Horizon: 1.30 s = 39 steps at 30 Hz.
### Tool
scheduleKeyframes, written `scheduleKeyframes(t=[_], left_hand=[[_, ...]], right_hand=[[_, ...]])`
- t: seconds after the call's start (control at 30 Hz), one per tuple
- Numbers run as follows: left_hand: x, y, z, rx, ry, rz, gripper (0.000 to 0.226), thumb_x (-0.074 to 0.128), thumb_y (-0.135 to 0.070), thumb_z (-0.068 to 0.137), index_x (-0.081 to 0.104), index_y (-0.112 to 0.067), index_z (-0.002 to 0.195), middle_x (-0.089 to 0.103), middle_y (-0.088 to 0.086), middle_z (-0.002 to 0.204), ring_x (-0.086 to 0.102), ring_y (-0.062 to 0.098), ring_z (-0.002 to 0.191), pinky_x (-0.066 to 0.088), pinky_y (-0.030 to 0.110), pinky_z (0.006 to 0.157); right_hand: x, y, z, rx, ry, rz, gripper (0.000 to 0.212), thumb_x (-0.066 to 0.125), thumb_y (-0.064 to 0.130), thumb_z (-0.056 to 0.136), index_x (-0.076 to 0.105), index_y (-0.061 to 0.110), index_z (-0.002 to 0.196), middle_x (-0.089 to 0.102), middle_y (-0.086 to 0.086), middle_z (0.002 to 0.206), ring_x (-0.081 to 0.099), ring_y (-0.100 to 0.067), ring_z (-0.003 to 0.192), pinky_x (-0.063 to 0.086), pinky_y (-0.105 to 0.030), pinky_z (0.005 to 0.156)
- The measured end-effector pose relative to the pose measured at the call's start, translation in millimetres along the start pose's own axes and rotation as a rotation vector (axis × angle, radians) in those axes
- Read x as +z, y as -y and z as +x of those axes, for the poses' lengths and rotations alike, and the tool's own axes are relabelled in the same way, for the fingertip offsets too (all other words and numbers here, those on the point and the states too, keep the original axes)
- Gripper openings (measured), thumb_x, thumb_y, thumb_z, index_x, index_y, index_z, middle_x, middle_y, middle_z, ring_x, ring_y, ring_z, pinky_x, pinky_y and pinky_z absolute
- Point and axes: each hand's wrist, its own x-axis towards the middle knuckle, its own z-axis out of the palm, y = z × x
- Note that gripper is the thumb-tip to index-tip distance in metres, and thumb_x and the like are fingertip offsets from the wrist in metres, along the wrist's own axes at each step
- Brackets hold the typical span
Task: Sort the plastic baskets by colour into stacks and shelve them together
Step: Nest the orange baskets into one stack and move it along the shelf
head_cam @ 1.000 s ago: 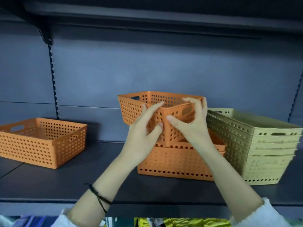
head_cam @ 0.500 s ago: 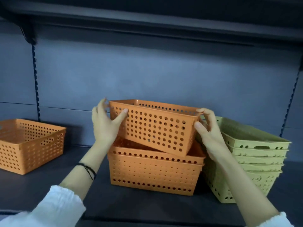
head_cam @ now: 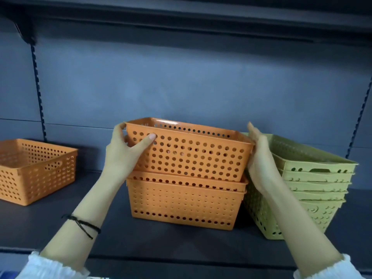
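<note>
An orange perforated basket (head_cam: 191, 154) sits partly nested, nearly level, in the top of an orange basket stack (head_cam: 185, 202) at the middle of the shelf. My left hand (head_cam: 124, 154) grips its left end, thumb across the front wall. My right hand (head_cam: 259, 158) presses flat against its right end. Right beside this stack stands a stack of several green baskets (head_cam: 314, 184), touching my right hand's back. A single orange basket (head_cam: 34, 170) rests alone at the far left of the shelf.
The dark grey shelf board (head_cam: 100, 224) has bare room between the lone orange basket and the middle stack. A dark shelf (head_cam: 181, 15) overhangs above. Slotted uprights (head_cam: 39, 97) run down the back panel.
The held orange basket has gone from tilted to nearly level and sunk lower into the orange stack. My right hand moved from gripping its corner to flat against its right end.
</note>
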Motion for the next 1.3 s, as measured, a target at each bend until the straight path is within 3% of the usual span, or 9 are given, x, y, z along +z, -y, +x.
scheduleKeyframes(t=[0.1,0.23,0.33,0.47,0.63,0.77,0.9,1.07,1.3], left_hand=[[-3.1,6.5,-12.4,0.06,0.028,0.106,0.083,0.074,-0.046,0.079,0.027,-0.039,0.146,0.057,-0.006,0.111,0.056,0.015,0.104,0.044,0.034,0.092],[-9.7,23.6,-17.3,0.162,-0.024,0.255,0.037,0.066,-0.049,0.085,0.061,-0.032,0.117,0.064,-0.014,0.098,0.062,0.016,0.1,0.047,0.032,0.086],[-8.0,43.1,-25.1,0.15,-0.028,0.198,0.021,0.06,-0.043,0.091,0.068,-0.024,0.096,0.071,-0.007,0.095,0.065,0.021,0.103,0.043,0.025,0.078],[-7.8,58.3,-34.2,0.155,-0.039,0.192,0.018,0.064,-0.035,0.091,0.07,-0.02,0.1,0.067,-0.005,0.122,0.051,0.012,0.131,0.038,0.011,0.088],[-19.5,57.6,-25.0,0.157,-0.031,0.277,0.026,0.068,-0.042,0.085,0.074,-0.025,0.103,0.059,-0.005,0.139,0.058,0.005,0.114,0.045,0.025,0.09],[-29.3,59.1,-15.7,0.132,-0.01,0.345,0.03,0.068,-0.046,0.084,0.073,-0.023,0.102,0.063,-0.007,0.132,0.061,0.009,0.105,0.046,0.025,0.081],[-45.7,60.3,-8.4,0.169,0.09,0.406,0.034,0.061,-0.045,0.09,0.069,-0.022,0.114,0.063,-0.006,0.133,0.06,0.017,0.12,0.047,0.033,0.093],[-104.2,59.1,1.2,0.416,0.24,0.693,0.037,0.054,-0.032,0.095,0.059,-0.024,0.131,0.066,-0.002,0.126,0.058,0.02,0.118,0.049,0.036,0.089],[-246.1,84.9,43.8,0.696,0.345,1.212,0.042,0.045,-0.04,0.082,0.073,-0.016,0.102,0.075,0.004,0.097,0.069,0.028,0.095,0.052,0.038,0.075]], right_hand=[[-0.5,-6.2,-3.4,0.022,-0.092,-0.119,0.034,0.03,0.055,0.099,0.06,0.041,0.106,0.071,-0.004,0.116,0.067,-0.016,0.108,0.049,-0.032,0.083],[-3.7,-21.7,-12.3,-0.07,-0.124,-0.339,0.057,0.029,0.056,0.099,0.036,0.028,0.148,0.037,0.006,0.154,0.033,-0.01,0.141,0.022,-0.036,0.119],[-4.4,-35.3,-20.6,-0.113,-0.105,-0.45,0.052,0.029,0.046,0.103,0.038,0.022,0.148,0.036,0.007,0.154,0.029,-0.007,0.143,0.016,-0.026,0.117],[-10.1,-50.3,-27.4,-0.088,-0.041,-0.48,0.049,0.029,0.038,0.105,0.032,0.02,0.15,0.028,0.008,0.158,0.021,0.003,0.14,0.01,-0.017,0.112],[-12.1,-53.8,-19.1,-0.113,-0.007,-0.566,0.047,0.027,0.036,0.106,0.039,0.018,0.147,0.035,0.006,0.155,0.028,-0.006,0.143,0.014,-0.02,0.116],[-3.7,-57.9,-11.7,-0.243,-0.025,-0.759,0.042,0.03,0.027,0.106,0.062,0.01,0.127,0.058,0.008,0.122,0.047,-0.002,0.116,0.022,0.006,0.088],[17.0,-57.5,-6.4,-0.409,-0.088,-1.033,0.038,0.039,0.023,0.103,0.072,0.004,0.104,0.071,-0.014,0.108,0.062,-0.029,0.11,0.044,-0.031,0.094],[98.8,-35.9,-36.7,-0.708,0.155,-1.066,0.026,0.05,0.025,0.096,0.071,0.016,0.11,0.072,-0.001,0.111,0.062,-0.017,0.111,0.042,-0.029,0.096],[261.8,-58.5,-49.4,-0.818,0.494,-1.21,0.034,0.049,0.037,0.088,0.068,0.023,0.113,0.072,0.005,0.108,0.065,-0.019,0.105,0.05,-0.035,0.088]])
